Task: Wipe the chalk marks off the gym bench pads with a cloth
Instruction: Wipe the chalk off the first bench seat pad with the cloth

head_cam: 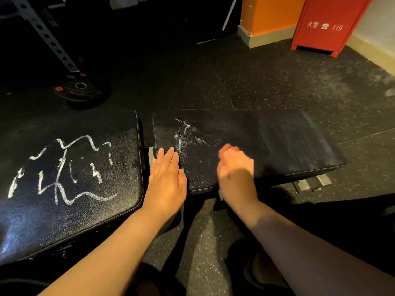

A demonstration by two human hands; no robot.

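left hand, right hand beside chalk marks

- left bench pad: thick white chalk marks across its middle
- right bench pad: faint chalk smears near its left end
- speckled floor: weight plate beyond the left pad
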